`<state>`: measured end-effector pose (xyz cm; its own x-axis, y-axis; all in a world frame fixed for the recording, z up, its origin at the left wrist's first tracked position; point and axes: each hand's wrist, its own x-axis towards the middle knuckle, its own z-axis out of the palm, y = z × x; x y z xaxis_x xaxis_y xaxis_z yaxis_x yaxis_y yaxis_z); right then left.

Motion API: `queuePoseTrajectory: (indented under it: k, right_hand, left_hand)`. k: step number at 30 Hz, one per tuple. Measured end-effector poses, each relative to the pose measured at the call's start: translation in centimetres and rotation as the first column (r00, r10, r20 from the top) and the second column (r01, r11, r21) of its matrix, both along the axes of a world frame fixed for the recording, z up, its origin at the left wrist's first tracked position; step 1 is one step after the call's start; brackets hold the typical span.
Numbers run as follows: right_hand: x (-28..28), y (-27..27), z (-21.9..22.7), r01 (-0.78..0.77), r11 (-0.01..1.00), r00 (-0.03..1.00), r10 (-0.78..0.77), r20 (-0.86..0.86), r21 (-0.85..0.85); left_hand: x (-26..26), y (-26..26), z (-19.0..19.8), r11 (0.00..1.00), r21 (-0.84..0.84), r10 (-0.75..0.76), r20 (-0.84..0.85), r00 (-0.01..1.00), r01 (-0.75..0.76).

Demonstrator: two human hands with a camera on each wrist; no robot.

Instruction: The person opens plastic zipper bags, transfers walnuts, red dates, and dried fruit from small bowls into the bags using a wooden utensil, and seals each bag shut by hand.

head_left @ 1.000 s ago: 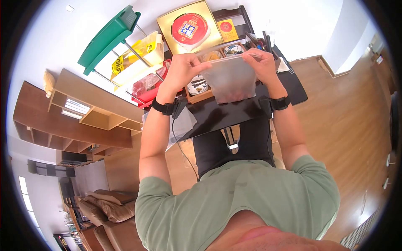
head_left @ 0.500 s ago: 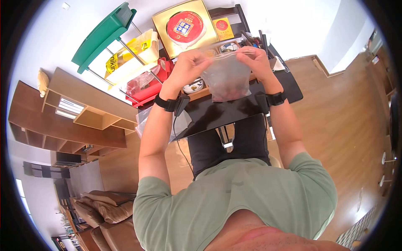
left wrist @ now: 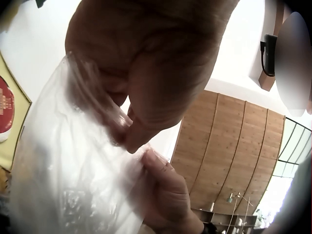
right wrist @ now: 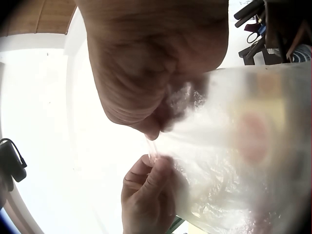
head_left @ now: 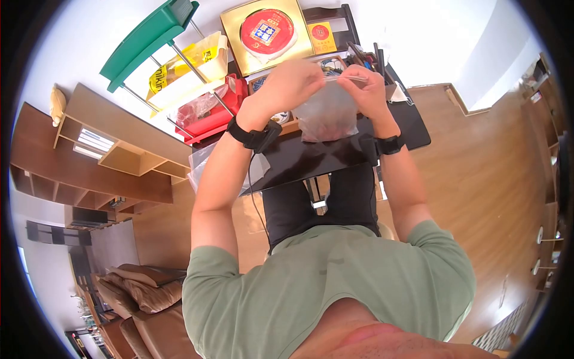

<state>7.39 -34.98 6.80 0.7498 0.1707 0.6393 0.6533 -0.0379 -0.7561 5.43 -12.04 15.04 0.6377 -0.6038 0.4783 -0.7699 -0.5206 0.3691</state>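
A translucent plastic zip bag (head_left: 327, 113) hangs over the front of the black table, something reddish showing dimly at its bottom. My left hand (head_left: 293, 84) pinches the bag's top edge between thumb and fingers. At the other end of that edge, my right hand (head_left: 368, 94) pinches it with thumb and forefinger. Seen from the left wrist, my left thumb is close to the right hand (left wrist: 168, 192), with the bag's film (left wrist: 63, 161) spread below. The right wrist view shows the left hand's fingers (right wrist: 151, 183) gripping the rim just beneath the right hand.
Behind the bag, a wooden tray (head_left: 291, 127) with compartments stands on the black table (head_left: 317, 157). A gold box (head_left: 234, 36) with a red round package lies further back. Left are a red bin (head_left: 209, 122) and a rack; more clear bags (head_left: 257, 170) lie at the table's left edge.
My left hand has slid right along the bag's top edge, closer to the right hand. The right hand keeps its pinch at the right end.
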Motion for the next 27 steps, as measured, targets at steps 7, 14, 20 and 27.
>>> queuePoseTrajectory:
  k: [7, 14, 20, 27]
  right_hand:
    - [0.0, 0.7, -0.1, -0.063, 0.998, 0.996, 0.064, 0.064, -0.02]
    - [-0.4, 0.6, 0.6, 0.048, 0.998, 0.993, -0.044, 0.112, -0.028]
    - [-0.1, -1.2, 0.8, 0.052, 0.998, 0.998, -0.05, 0.041, -0.044]
    - [0.0, -1.0, 0.1, 0.008, 0.996, 0.996, 0.0, -0.092, 0.088]
  left_hand:
    - [0.4, -0.6, -1.3, 0.997, -0.032, -0.066, 0.103, 0.993, 0.069]
    - [-0.6, -0.4, -0.7, 0.996, 0.005, 0.092, 0.086, 0.992, -0.093]
    - [-0.5, 2.0, -0.5, 1.0, 0.016, 0.024, 0.146, 0.989, -0.026]
    - [-0.8, 1.9, -0.6, 0.994, -0.076, 0.084, 0.069, 0.994, -0.079]
